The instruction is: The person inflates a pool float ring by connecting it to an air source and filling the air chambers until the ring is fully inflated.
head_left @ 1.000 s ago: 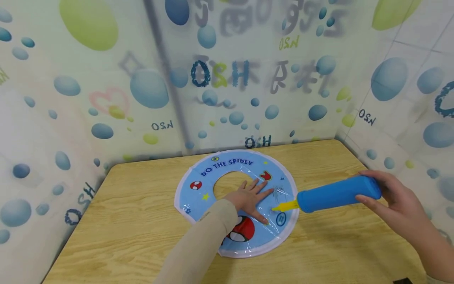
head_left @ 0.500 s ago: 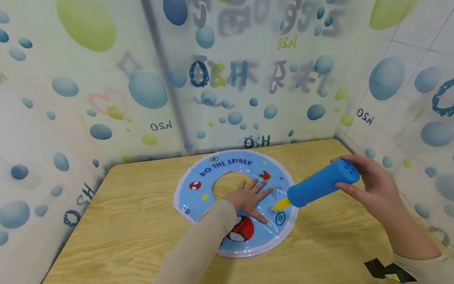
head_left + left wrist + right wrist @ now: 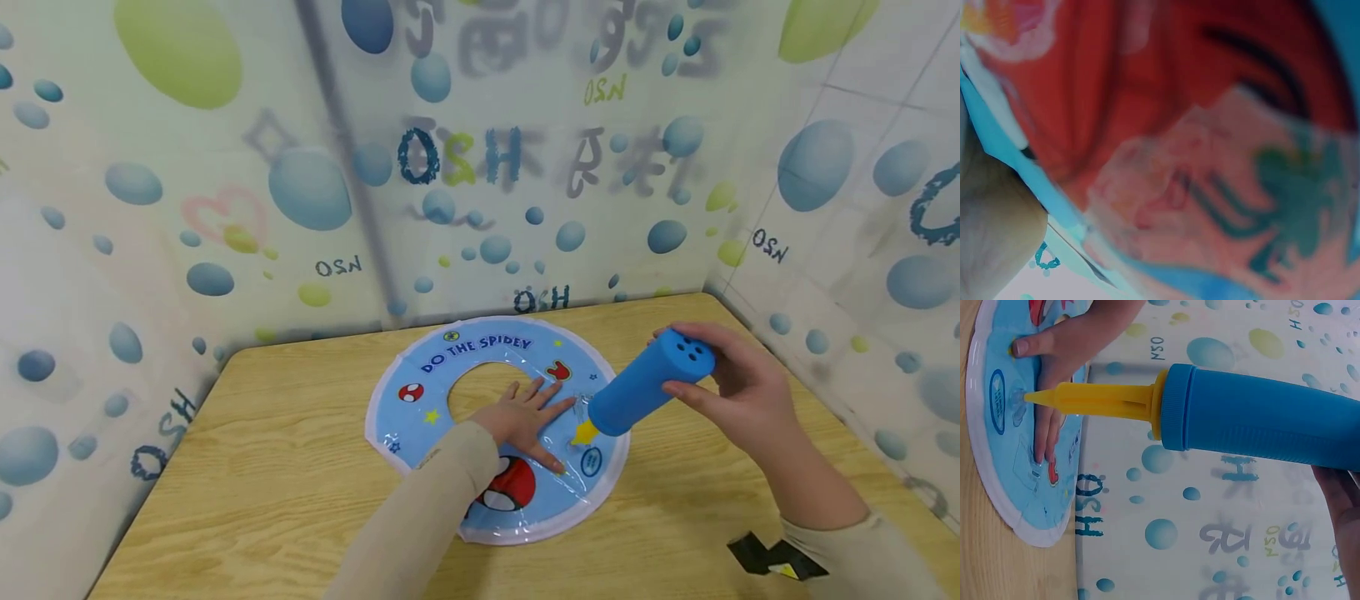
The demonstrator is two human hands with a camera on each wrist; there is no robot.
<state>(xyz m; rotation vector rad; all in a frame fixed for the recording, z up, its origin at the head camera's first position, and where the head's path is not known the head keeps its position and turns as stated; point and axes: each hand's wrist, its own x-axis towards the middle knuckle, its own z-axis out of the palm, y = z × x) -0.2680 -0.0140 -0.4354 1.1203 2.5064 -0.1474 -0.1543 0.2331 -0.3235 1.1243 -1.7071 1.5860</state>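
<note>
A flat, ring-shaped swim ring, light blue with a white rim and red cartoon prints, lies on the table. My left hand rests on it, fingers spread and straight, near the centre hole. My right hand grips the rear end of a blue hand pump, which slants down to the left. In the right wrist view the pump's yellow nozzle has its tip right at the ring's clear valve, close by the left hand. The left wrist view shows blurred red print up close.
The wooden table reaches back to a white curtain printed with blue and green bubbles, which also stands along both sides. A small black and yellow piece sits at the right sleeve cuff.
My right hand has swung the pump's rear end leftward and up, so its holed end cap now shows. The nozzle tip has stayed near the valve, and my left hand keeps its place.
</note>
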